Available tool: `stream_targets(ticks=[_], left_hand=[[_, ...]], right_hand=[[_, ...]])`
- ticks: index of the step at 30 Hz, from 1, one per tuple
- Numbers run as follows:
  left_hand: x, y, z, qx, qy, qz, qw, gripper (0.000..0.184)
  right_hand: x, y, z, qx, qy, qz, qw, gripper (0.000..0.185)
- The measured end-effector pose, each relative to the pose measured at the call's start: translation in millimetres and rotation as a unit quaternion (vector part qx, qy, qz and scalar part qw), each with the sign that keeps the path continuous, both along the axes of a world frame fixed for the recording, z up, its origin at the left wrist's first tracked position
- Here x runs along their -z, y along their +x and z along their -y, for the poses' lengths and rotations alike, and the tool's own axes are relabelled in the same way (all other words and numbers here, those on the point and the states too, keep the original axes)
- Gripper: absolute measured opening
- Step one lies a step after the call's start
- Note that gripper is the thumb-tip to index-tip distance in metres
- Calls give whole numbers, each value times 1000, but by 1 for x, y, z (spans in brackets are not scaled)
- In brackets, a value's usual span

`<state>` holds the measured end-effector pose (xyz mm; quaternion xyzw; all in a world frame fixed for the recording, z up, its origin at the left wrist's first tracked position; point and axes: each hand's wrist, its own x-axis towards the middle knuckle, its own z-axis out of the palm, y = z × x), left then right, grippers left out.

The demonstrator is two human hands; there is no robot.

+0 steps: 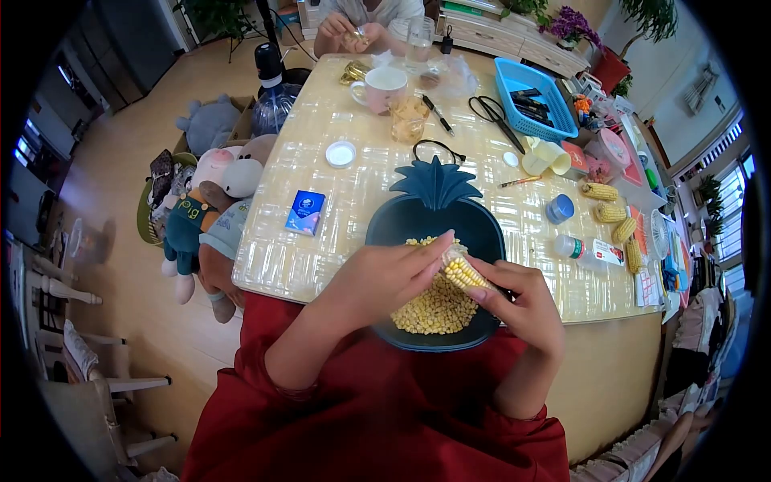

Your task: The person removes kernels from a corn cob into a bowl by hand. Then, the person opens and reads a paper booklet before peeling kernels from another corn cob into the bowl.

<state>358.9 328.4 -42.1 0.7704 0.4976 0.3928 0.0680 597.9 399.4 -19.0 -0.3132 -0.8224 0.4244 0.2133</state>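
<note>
A partly stripped corn cob [463, 272] is held over a dark teal pineapple-shaped bowl [495, 241]. My right hand [522, 304] wraps round the cob's lower end, thumb along its side. Against the bare upper end presses my left hand [377, 277], its fingers straight and close together; part of its grip is hidden. Yellow kernels still line the side of the cob facing me. Loose corn kernels [438, 312] cover the bottom of the bowl, which stands at the table's front edge close to my body.
Several corn cobs [609, 213] lie at the right, near a clear bottle [580, 249] and a blue-lidded jar [560, 209]. A tissue pack [305, 213] lies left. Scissors [498, 120], a blue basket [534, 96] and a mug [381, 88] stand farther back. Another person's hands [351, 34] hold something small opposite.
</note>
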Motion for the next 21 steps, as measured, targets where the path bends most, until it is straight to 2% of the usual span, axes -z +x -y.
stream_targets(ticks=[1,4,7,10,13,21], left_hand=[[-1,1,-1,-1,-4,25,1000,35],[1,0,-2,23,27,7,999,37],[3,1,-2,42,-12,43,998,39],[-1,1,-1,61,-107,156,980,40],[-1,0,-2,85,-141,191,968,39],[2,9,2,60,-103,173,978,34]], right_hand=[[1,0,0,-5,1,-7,1000,42],[-5,-3,2,-3,-6,13,1000,42],[-4,-3,3,-1,5,2,1000,43],[-5,-1,2,-6,-2,-8,1000,43],[-7,0,2,-8,-5,-2,1000,42],[-5,0,3,-1,-7,-21,1000,42]])
